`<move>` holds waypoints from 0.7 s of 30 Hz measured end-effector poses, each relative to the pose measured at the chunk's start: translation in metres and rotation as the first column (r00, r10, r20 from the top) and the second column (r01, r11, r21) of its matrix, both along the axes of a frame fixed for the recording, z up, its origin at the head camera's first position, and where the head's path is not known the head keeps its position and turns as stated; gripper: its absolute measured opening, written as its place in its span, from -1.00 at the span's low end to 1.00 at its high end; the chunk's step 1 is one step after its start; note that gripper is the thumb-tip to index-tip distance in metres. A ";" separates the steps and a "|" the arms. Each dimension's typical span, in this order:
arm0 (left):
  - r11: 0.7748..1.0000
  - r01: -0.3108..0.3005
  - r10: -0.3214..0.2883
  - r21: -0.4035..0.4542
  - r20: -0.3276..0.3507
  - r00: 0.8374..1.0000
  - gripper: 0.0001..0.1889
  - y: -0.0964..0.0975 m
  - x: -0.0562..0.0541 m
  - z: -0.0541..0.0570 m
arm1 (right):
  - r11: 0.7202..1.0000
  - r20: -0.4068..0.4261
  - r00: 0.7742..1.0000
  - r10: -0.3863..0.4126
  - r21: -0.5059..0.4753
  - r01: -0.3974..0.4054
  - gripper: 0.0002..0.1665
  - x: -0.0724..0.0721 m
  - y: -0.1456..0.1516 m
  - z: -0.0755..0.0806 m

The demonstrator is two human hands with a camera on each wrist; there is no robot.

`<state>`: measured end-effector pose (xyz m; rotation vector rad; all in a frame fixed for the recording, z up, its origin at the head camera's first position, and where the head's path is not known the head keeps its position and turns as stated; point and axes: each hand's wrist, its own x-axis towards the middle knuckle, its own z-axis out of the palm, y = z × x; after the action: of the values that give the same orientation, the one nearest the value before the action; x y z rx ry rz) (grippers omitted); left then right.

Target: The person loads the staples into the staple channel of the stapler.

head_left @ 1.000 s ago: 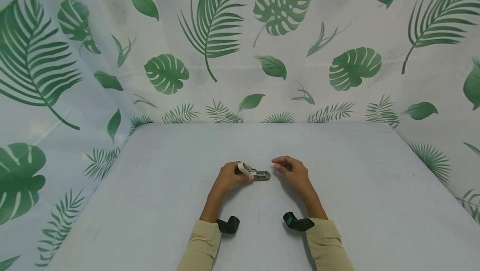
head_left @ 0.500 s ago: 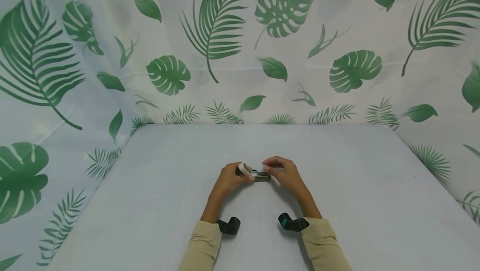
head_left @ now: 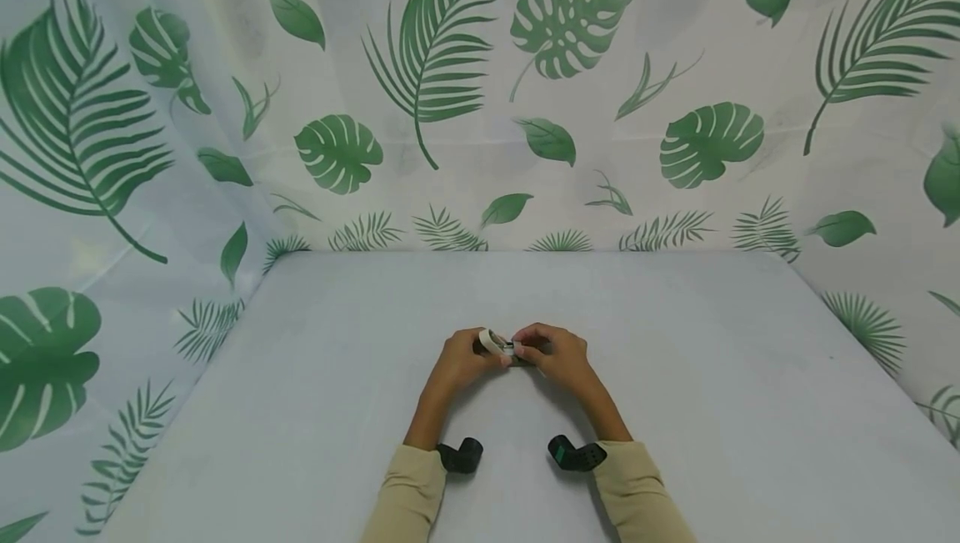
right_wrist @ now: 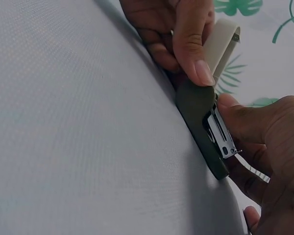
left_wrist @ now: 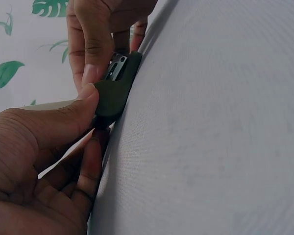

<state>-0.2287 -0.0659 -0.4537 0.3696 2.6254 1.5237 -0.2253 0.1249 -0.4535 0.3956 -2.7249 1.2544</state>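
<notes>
An opened stapler (head_left: 491,342) sits low at the table's middle, its pale top arm swung up and back. The left hand (head_left: 461,358) holds it at the hinge end; in the left wrist view the thumb presses on the side of the dark green base (left_wrist: 112,100). From the other side the right hand (head_left: 561,354) pinches at the stapler's metal staple channel (right_wrist: 221,132), thumb beside the channel's inner end. The fingers hide part of the channel, and whether a staple strip lies between them cannot be made out.
A white cloth-covered table (head_left: 337,409) spreads around the hands. Behind and beside it hang white curtains (head_left: 465,143) with green leaf prints. A black wrist camera (head_left: 461,455) is strapped to the left arm, another black wrist camera (head_left: 576,453) to the right.
The right hand has moved left from beside the stapler onto its staple channel. The left hand has kept its hold, and the stapler stays nearly in place with its arm raised.
</notes>
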 end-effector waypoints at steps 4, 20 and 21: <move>1.000 -0.003 0.003 -0.005 0.000 1.000 -0.73 0.000 0.001 0.002 | 1.000 -0.012 1.000 0.011 -0.018 -0.011 -0.84 0.000 -0.002 0.000; 1.000 -0.016 0.016 -0.019 0.008 1.000 -0.71 -0.001 0.001 0.002 | 0.998 -0.055 0.998 0.036 -0.040 -0.038 -0.82 0.001 -0.009 -0.001; 1.000 -0.019 0.019 -0.017 0.006 1.000 -0.72 -0.001 0.001 0.003 | 0.999 -0.054 0.998 0.034 -0.038 -0.037 -0.82 0.001 -0.009 -0.001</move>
<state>-0.2280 -0.0665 -0.4510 0.3388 2.6433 1.5049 -0.2248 0.1159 -0.4546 0.4686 -2.6558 1.2843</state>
